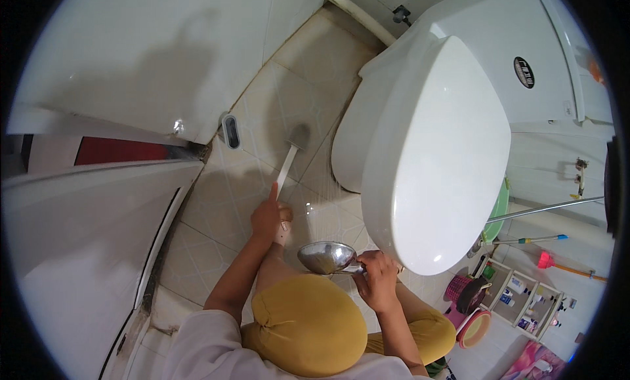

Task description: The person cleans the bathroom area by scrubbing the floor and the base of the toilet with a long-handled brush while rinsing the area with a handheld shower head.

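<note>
1. The left hand [266, 217] is closed around the straight handle of a white-handled brush [291, 155]; its grey, rounded head lies ahead of that hand, toward the floor.
2. The right hand [379, 280] curls around the handle of a shiny metal dipper [326, 255], its round bowl between the hands.
3. Ahead of the right hand stands a smooth, glossy white toilet [446, 163].
4. Beige patterned tiles [210, 209] spread below both hands.

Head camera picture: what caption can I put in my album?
Beside a white toilet on a tiled floor, the left hand holds a white-handled brush, the right hand a metal scoop.
</note>
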### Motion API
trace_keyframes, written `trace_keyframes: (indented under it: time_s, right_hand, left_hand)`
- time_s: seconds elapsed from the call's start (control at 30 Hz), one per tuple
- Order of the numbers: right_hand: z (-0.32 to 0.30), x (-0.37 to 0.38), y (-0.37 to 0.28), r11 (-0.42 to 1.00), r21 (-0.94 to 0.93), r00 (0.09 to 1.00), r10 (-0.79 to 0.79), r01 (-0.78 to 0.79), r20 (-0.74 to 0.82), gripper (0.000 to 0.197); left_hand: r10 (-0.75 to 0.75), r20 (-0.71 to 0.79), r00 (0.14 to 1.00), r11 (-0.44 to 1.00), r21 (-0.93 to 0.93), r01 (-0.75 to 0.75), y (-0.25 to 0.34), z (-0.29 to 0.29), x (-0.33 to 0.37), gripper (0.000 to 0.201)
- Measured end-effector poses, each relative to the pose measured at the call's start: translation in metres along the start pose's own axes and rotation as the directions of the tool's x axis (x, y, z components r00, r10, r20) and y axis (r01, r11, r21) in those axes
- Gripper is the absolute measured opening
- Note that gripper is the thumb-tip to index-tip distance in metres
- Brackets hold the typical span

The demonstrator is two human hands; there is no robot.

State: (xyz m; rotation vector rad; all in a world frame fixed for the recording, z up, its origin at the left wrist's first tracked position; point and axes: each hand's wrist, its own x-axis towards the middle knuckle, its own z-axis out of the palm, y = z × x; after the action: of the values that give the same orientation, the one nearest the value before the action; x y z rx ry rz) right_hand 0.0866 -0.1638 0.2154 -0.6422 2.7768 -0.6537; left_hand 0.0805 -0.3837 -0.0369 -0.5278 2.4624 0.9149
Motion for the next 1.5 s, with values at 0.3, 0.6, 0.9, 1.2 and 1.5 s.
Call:
trace_keyframes:
  time_s: [0.3, 0.6, 0.9, 1.2, 1.5]
  right_hand:
    - [-0.059, 0.01, -0.055, 0.986, -0.148, 0.996, -0.063, 0.072, 0.068, 0.038]
    - [-0.162, 0.081, -0.098, 0.966, -0.185, 0.982, -0.167, 0.181, 0.093, 0.041]
    - [-0.188, 0.258, -0.04, 0.945, -0.088, 0.948, -0.316, 0.314, -0.019, 0.029]
    - [-0.153, 0.351, 0.014, 0.831, -0.341, 0.808, -0.532, 0.44, -0.254, 0.029]
    - [-0.145, 0.378, 0.021, 0.706, -0.559, 0.602, -0.689, 0.434, -0.403, 0.036]
  left_hand:
    - [0.168, -0.487, 0.857, 0.977, 0.199, -0.078, -0.031, -0.025, 0.018, 0.068]
    - [0.131, -0.342, 0.93, 0.961, 0.273, -0.035, -0.032, -0.072, 0.019, 0.067]
    - [-0.007, -0.165, 0.986, 0.969, 0.242, 0.047, -0.001, -0.079, 0.057, 0.066]
    - [0.085, -0.249, 0.965, 0.928, 0.373, 0.015, 0.056, -0.103, 0.194, 0.057]
    - [0.028, -0.18, 0.983, 0.967, 0.253, 0.018, 0.098, -0.135, 0.245, 0.05]
